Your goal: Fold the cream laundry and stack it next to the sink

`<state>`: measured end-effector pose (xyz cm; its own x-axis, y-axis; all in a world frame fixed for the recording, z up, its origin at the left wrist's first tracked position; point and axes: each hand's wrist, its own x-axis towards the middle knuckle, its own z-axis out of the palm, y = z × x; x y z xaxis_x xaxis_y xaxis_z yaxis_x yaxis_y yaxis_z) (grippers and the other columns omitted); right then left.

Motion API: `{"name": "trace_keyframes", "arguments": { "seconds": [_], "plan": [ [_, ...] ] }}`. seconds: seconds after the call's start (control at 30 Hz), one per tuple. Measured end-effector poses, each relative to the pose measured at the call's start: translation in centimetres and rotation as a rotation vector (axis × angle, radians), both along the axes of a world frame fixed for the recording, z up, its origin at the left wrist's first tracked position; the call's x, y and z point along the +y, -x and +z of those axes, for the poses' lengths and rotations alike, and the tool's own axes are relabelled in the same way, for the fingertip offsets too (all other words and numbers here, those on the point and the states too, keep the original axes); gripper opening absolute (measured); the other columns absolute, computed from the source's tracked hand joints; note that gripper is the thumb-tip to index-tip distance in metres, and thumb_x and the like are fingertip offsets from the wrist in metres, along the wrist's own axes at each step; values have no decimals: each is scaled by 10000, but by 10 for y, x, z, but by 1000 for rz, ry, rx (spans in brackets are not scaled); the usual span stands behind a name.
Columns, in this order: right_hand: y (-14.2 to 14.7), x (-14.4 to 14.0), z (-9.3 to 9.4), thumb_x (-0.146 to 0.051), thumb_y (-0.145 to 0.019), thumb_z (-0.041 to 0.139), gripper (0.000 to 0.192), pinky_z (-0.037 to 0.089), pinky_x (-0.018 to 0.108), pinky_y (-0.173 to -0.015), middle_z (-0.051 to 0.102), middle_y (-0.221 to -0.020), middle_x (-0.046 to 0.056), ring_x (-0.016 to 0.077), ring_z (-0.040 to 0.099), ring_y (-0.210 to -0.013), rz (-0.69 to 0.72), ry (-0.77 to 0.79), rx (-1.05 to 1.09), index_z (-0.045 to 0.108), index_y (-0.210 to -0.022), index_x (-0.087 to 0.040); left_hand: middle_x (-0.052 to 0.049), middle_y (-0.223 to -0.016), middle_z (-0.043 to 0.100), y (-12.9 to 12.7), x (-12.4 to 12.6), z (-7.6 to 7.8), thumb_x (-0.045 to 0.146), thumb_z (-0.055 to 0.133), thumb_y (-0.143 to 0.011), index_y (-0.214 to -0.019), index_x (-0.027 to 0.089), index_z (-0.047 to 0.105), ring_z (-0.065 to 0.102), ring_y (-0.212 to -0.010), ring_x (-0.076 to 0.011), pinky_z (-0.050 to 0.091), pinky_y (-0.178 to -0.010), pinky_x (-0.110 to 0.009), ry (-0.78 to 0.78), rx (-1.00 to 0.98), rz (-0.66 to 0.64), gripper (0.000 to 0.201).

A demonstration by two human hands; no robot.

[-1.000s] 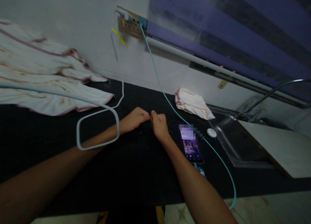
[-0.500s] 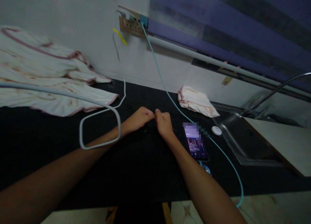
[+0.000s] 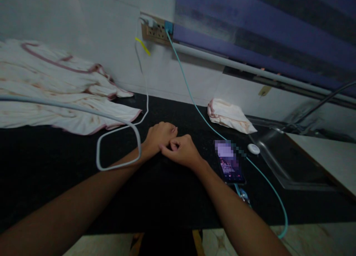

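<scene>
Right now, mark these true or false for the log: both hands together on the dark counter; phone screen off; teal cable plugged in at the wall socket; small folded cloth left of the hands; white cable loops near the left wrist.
1. The left hand and right hand meet on the dark counter: true.
2. The phone is dark: false, its screen is lit.
3. The teal cable runs up to the wall socket: true.
4. The folded cloth lies left of the hands: false, it lies to their right.
5. The white cable loops by the left wrist: true.

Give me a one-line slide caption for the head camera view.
Left hand and right hand meet, curled, on a black counter beside a lit phone.
</scene>
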<state>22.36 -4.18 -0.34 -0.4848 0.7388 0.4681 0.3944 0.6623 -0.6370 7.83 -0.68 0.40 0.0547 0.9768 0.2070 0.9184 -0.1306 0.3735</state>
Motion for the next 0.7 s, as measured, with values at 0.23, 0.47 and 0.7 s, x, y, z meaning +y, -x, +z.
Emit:
{"name": "trace_keyframes", "arguments": {
  "seconds": [0.23, 0.47, 0.7],
  "plan": [
    [8, -10, 4, -439, -857, 728, 610, 210, 285, -549, 353, -445, -78, 76, 307, -472, 85, -18, -109, 316, -462, -226, -135, -792, 717, -8, -11, 16, 503, 433, -996, -757, 189, 750, 595, -651, -225, 283, -611, -309, 42, 180, -17, 506],
    [8, -1, 1, -313, -886, 627, 511, 256, 282, -571, 365, -460, -73, 83, 331, -479, 5, 13, -39, 330, -479, -228, -132, -824, 728, -4, -5, 10, 497, 419, -1005, -796, 204, 767, 639, -714, -239, 315, -618, -302, 97, 197, -31, 501],
    [3, 15, -2, -302, -906, 545, 451, 238, 278, -568, 290, -523, -67, 92, 320, -520, -182, 96, 184, 316, -524, -232, -135, -905, 748, 1, -6, 1, 353, 468, -941, -923, 253, 795, 700, -913, -330, 336, -643, -324, 69, 156, -99, 343]
  ]
}}
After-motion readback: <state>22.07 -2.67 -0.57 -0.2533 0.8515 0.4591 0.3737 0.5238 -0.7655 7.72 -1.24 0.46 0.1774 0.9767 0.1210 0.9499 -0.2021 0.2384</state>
